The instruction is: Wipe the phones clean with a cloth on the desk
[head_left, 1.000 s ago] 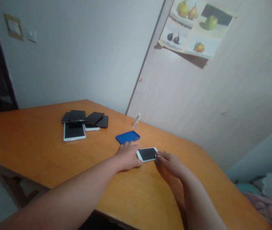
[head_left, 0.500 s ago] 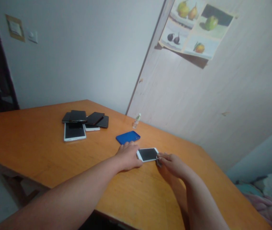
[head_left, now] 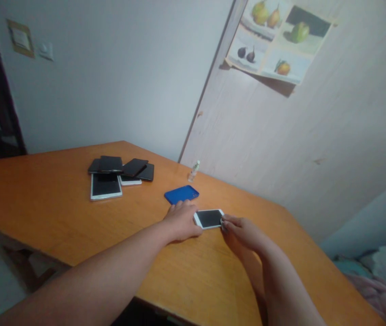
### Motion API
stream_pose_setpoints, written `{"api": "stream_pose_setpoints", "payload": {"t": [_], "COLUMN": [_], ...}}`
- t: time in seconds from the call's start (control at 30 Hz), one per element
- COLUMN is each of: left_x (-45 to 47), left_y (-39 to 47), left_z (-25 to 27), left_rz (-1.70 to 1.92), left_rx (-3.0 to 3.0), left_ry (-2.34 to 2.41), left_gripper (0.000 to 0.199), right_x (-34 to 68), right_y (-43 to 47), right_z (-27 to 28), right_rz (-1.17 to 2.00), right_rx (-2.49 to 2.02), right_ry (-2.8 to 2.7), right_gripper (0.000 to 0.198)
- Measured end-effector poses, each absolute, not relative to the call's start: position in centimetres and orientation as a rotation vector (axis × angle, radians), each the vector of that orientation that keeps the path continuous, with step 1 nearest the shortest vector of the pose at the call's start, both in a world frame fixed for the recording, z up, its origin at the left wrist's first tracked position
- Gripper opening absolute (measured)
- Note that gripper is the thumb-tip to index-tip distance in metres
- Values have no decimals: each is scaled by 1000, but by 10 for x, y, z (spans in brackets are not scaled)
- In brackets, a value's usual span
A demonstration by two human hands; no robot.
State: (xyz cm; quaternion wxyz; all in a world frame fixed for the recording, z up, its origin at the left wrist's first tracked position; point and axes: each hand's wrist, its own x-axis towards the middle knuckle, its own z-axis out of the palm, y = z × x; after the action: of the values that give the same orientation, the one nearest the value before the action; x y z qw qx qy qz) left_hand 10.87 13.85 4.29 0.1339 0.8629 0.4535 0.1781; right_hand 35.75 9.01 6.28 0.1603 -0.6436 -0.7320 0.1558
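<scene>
A white smartphone [head_left: 209,218] with a dark screen lies face up on the wooden table. My left hand [head_left: 182,220] is wrapped round its left end, thumb along the near edge and fingers on the far side. At the phone's right end my right hand [head_left: 242,230] is closed in a pinch. A small greyish thing [head_left: 224,226] shows at its fingertips, against the phone's end; it is too small to name. Just beyond my left hand lies a blue phone case [head_left: 181,194], open side up.
Several dark and white phones and a white tablet [head_left: 106,185] are piled at the left on the wooden table [head_left: 60,213]. A small clear bottle [head_left: 194,172] stands near the wall. The table's near edge runs below my forearms.
My right hand has shifted very slightly left, closer against the phone's right end, and less of the small greyish thing shows. My left hand and the phone stay in place.
</scene>
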Motion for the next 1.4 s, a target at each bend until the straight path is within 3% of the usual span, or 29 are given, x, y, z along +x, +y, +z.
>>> {"api": "stream_pose_setpoints", "payload": {"t": [0.1, 0.27, 0.37, 0.63, 0.9, 1.4], "left_x": [108, 108, 108, 109, 109, 108], "left_y": [139, 139, 139, 140, 140, 139], "left_z": [43, 41, 41, 40, 37, 41], "left_rz": [515, 533, 525, 532, 600, 574], "left_rx": [2504, 2500, 2501, 2491, 2393, 2380], "left_ry": [1306, 1309, 1301, 1313, 1321, 1306], "left_gripper": [46, 46, 45, 49, 80, 81], "right_x": [360, 341, 334, 338, 282, 282], "right_y": [87, 105, 112, 106, 91, 88], "right_z": [63, 35, 26, 39, 49, 56], "right_rz": [508, 258, 322, 245, 407, 479], "right_rx": [-1814, -1948, -1934, -2192, -1771, -1761], "right_ry": [-2141, -2017, -2048, -1911, -2285, -2308], "right_gripper": [41, 48, 51, 60, 61, 59]}}
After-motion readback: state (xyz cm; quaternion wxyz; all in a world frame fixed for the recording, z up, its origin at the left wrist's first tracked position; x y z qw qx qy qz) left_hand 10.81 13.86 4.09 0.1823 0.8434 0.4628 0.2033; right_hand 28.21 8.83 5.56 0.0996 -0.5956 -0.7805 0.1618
